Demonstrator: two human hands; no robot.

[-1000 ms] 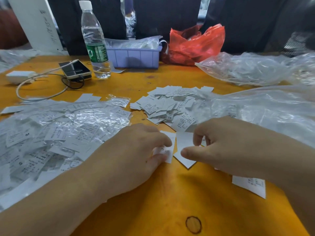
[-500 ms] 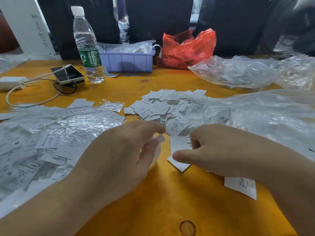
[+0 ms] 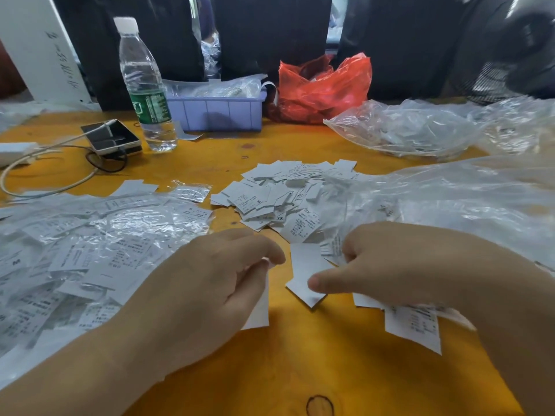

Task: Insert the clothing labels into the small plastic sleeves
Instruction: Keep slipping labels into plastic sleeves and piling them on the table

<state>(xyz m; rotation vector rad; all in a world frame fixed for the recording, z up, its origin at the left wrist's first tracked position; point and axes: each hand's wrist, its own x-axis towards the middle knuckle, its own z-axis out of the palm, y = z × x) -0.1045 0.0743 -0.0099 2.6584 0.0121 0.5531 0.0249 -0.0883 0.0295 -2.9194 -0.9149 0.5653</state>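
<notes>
Label under left hand, perhaps sleeved, mostly hidden

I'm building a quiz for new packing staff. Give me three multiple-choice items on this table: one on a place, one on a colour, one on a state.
1. Where does the water bottle stand?
A. just left of the lilac bin
B. inside the red bag
C. on the loose label pile

2. What colour is the bottle's cap?
A. blue
B. white
C. red

3. What is the left hand doing?
A. lying flat
B. pinching a white label
C. holding the phone

Key: 1 A, it stands upright on the table beside the bin's left end. 2 B, the cap is white. 3 B, thumb and forefinger close on the label's top edge.
</notes>
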